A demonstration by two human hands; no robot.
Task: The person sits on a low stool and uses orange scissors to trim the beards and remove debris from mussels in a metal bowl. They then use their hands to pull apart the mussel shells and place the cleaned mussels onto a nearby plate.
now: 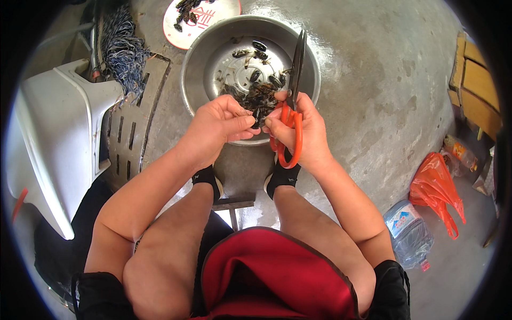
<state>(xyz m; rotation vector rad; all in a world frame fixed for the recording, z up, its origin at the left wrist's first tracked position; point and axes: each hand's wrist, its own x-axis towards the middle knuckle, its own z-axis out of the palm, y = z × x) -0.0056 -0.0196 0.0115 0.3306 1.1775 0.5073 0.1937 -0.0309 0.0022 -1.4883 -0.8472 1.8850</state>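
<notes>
A wide steel basin (192, 80) sits on the floor before me, with dark, beetle-like insects (262, 94) in and around a heap at its near side. Over its near rim, my left hand (230, 122) pinches one small dark insect (256, 119) between thumb and fingers. Close on its right, my right hand (300, 130) holds orange-handled scissors (296, 76), their dark blades pointing away from me and looking nearly closed. The right thumb and a fingertip are near the same insect; whether they touch it is unclear. Beyond the basin, a white plate (224, 28) with red marks bears more of the insects.
At left are a white plastic chair (60, 104), a blue mop head (126, 52) and a slotted drain cover (138, 120). On the right lie a large clear plastic bottle (410, 236), a red plastic bag (436, 188) and a yellow-brown wooden piece (480, 86). My feet stand just below the basin.
</notes>
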